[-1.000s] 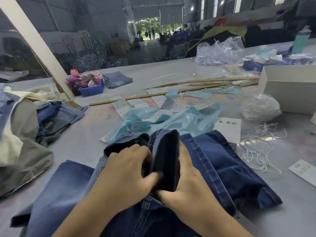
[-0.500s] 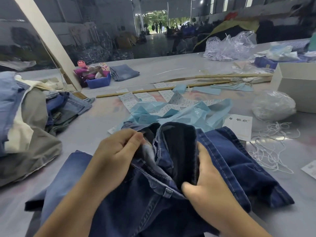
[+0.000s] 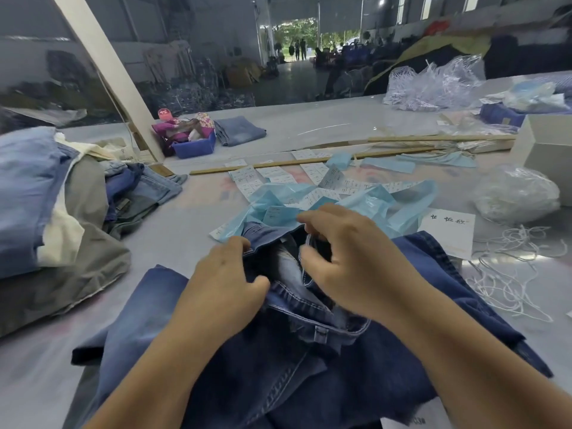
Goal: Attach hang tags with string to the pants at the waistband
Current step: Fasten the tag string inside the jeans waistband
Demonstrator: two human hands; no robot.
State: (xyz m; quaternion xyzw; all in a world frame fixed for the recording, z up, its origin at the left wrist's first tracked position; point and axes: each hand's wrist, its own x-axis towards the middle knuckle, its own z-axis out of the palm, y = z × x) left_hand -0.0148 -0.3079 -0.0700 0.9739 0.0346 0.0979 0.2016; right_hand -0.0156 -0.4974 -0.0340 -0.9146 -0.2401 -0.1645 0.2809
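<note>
Head view, pants: dark blue denim pants (image 3: 433, 305) lie crumpled on the grey desk (image 3: 309, 125), just in front of the person. The waistband (image 3: 266, 233) end points away from the person, toward the paper heap; the long axis runs from near to far, and the legs spread toward the lower edge.
Left hand: the left hand (image 3: 223, 280) grips the left side of the waistband; its fingers are curled around the denim edge.
Right hand: the right hand (image 3: 349, 258) holds the right side of the opening; its fingers are bent and pinch the cloth, partly blurred.
Beyond the pants: a heap of light blue paper strips (image 3: 371, 199) mixed with white printed tags (image 3: 247, 181) touches the waistband end. A white card (image 3: 448, 233) lies beside it, partly under the right pant leg.
Right side: loose white strings (image 3: 510, 274) lie tangled just beside the pants. Behind them stands a clear bag (image 3: 513, 193) with white content, and a white box (image 3: 548, 140) that is cut by the frame edge.
Left side: a stack of folded garments (image 3: 46, 212) is well apart from the pants.
Far desk: thin wooden sticks (image 3: 309, 162) lie across the desk. A blue bin (image 3: 195, 148) holds pink and flowered things; folded jeans (image 3: 240, 130) lie just beside it.
</note>
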